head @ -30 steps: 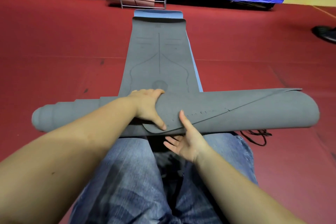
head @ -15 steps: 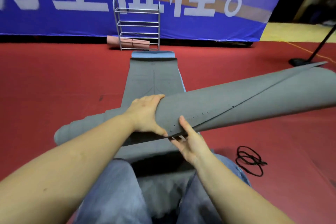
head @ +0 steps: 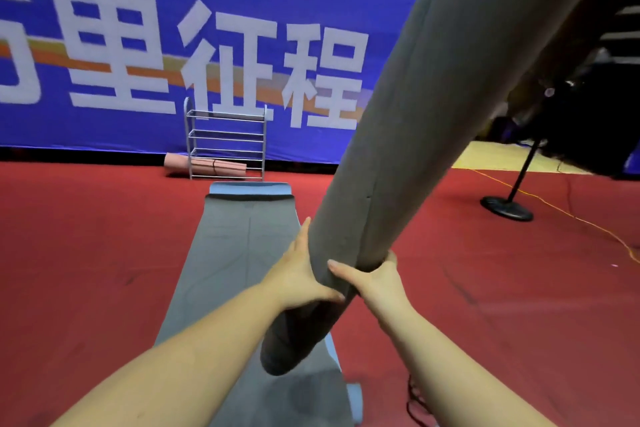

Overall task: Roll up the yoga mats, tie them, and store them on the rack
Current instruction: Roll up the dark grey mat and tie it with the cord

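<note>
Both hands grip the rolled grey mat [head: 408,163] near its lower end, the left hand [head: 301,274] wrapped on one side, the right hand [head: 374,276] on the other. The roll is held off the floor, steeply tilted, long axis rising up and to the right, lower end above the flat mat [head: 239,253]. Judged step: rolling done, tying pending; the black cord [head: 415,402] lies by the right forearm, the rack [head: 227,142] well apart.

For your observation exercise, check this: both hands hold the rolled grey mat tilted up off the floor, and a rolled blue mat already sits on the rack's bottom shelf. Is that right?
One detail is wrong. The mat on the rack is pink, not blue, as the head view shows. The rest stands: the left hand and right hand hold the rolled grey mat tilted up off the floor.
</note>
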Motion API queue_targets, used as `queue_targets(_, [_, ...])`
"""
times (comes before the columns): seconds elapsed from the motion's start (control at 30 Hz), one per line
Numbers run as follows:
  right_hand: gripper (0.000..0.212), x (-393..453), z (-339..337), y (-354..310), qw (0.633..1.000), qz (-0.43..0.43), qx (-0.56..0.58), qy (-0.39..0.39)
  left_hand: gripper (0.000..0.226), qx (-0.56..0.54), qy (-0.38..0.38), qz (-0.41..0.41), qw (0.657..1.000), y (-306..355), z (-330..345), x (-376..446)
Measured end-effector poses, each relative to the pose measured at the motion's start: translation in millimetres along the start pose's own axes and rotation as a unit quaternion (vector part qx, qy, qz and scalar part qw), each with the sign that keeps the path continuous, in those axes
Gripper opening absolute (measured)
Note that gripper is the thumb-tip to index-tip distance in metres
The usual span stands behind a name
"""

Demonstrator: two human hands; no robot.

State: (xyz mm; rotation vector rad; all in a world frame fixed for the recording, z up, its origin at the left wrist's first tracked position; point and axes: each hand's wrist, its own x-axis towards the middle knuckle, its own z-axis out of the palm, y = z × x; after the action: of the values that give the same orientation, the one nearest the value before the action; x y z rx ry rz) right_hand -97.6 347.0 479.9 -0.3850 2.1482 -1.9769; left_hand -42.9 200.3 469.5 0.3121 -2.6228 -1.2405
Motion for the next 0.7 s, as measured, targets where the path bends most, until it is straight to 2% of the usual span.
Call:
queue_targets(0.1, [0.104, 5.0, 0.7, 4.4, 0.998, -0.031, -0.052, -0.003, 0.132, -0.034, 0.018, -0.008, 0.999, -3.1, 8.1, 5.8])
queue_targets(0.27, [0.105, 31.5, 30.9, 20.9, 0.996, -0.045, -0.068, -0.030, 0.124, -0.055, 0.053, -0.036, 0.996, -29.7, 1.1, 17.4])
queue_targets(0.4, [0.108, 60.0, 68.8, 49.8, 0.997, -0.018, -0.062, -0.053, 0.120, -0.064, 0.014, -0.080, 0.995, -73.7, -21.5, 30.5])
queue_targets(0.5, [0.114, 77.9, 96.9, 73.9, 0.996, 0.011, -0.062, -0.061, 0.105, -0.174, -0.013, -0.071, 0.982, -97.7, -38.3, 47.1])
queue_targets(0.6, [0.083, 93.6, 123.2, 95.4, 0.996, 0.019, -0.065, -0.055, 0.112, -0.262, 0.012, -0.107, 0.959, -119.3, -43.9, 69.0])
queue_targets(0.7, [0.075, 108.1, 151.7, 123.6, 0.996, 0.012, -0.071, -0.059, 0.136, -0.229, 0.070, -0.147, 0.960, -138.2, -30.7, 84.4])
